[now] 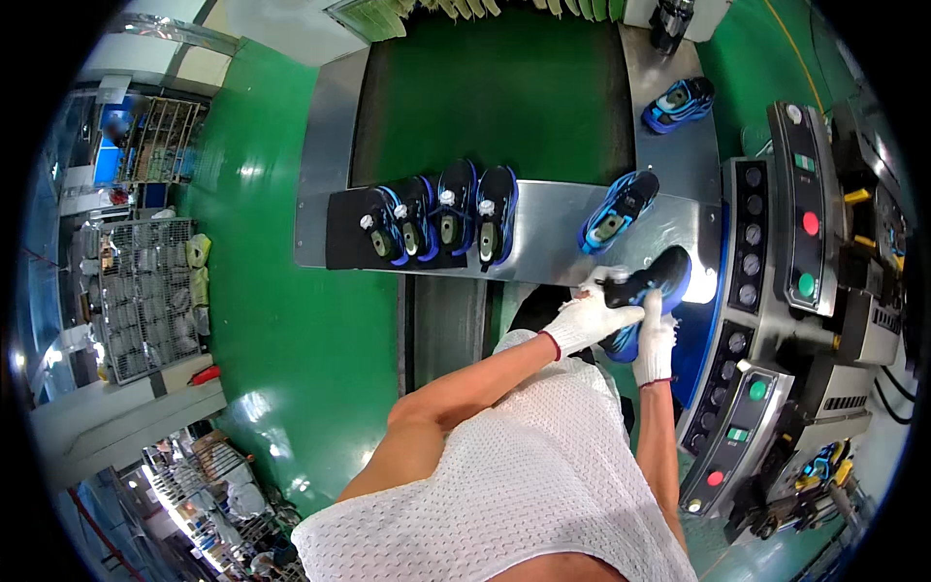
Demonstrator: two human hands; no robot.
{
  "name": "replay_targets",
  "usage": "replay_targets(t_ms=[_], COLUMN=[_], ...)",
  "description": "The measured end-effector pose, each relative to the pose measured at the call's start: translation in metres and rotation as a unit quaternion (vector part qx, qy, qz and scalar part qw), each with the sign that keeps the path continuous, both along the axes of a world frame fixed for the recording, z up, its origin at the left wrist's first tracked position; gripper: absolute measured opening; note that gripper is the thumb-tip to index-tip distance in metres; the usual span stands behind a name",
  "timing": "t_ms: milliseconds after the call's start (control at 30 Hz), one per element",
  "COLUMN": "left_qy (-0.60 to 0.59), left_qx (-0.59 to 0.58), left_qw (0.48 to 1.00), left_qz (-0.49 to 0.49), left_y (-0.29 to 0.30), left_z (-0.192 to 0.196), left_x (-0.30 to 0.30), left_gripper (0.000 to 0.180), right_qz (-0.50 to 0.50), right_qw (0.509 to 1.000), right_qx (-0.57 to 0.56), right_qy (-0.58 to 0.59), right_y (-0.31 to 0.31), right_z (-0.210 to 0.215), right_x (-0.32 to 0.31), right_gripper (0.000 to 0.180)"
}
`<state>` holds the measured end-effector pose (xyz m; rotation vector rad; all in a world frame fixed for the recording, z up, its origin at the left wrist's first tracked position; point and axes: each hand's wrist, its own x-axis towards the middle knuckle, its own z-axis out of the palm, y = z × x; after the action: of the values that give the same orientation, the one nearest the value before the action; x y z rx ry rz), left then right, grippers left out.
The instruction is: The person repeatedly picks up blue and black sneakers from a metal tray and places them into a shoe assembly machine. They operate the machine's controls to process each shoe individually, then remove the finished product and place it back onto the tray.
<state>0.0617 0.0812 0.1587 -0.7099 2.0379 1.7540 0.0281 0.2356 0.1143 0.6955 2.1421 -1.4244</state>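
A black sneaker with a blue sole [671, 268] is between my hands, just off the metal table's near right edge. My left hand [588, 318], in a white knit glove, is closed at the shoe's opening, its fingers partly blurred. Along the sole side, my right hand [657, 339], gloved the same way, grips the shoe with one finger stretched up it. Another black and blue sneaker [619, 213] lies tilted on the table just beyond. Farther left stand several matching sneakers in a row, among them the rightmost sneaker [497, 215].
The metal table [553, 218] borders a green conveyor belt [499, 107] running under hanging strips. One more sneaker [679, 104] lies at the far right. Machine control panels [805, 209] with red and green buttons stand close on my right. A wire rack [145, 291] is across the floor at left.
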Motion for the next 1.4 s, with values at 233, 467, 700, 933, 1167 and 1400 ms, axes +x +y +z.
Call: replay_targets(t_ms=[233,467,700,933,1167,1400], left_qy=[0.005,-0.009,-0.061,-0.054,-0.081,-0.134], left_qx=[-0.067,-0.352,-0.387,-0.299,-0.320,-0.293], left_qw=[0.979,0.821,0.765,0.821,0.846,0.854], left_qz=[0.191,0.449,0.512,0.484,0.419,0.409], left_y=[-0.052,-0.236,-0.406,-0.400,-0.417,-0.430], left_z=[-0.013,-0.025,-0.123,-0.159,-0.143,-0.134], left_x=[0.084,0.214,0.240,0.181,0.182,0.197], left_gripper=[0.043,0.070,0.068,0.079,0.074,0.071], right_qz=[0.283,0.298,0.516,0.592,0.414,0.243], right_qw=[0.955,0.921,0.817,0.775,0.884,0.941], right_qx=[-0.080,-0.247,-0.223,0.113,-0.007,-0.124], right_qy=[0.044,0.040,0.128,0.191,0.215,-0.201], right_y=[-0.056,-0.104,-0.287,-0.469,-0.491,-0.462], right_z=[0.033,0.032,0.041,-0.115,-0.138,-0.018], right_x=[0.021,0.050,0.061,0.140,0.130,0.066], right_gripper=[0.069,0.078,0.074,0.092,0.085,0.061])
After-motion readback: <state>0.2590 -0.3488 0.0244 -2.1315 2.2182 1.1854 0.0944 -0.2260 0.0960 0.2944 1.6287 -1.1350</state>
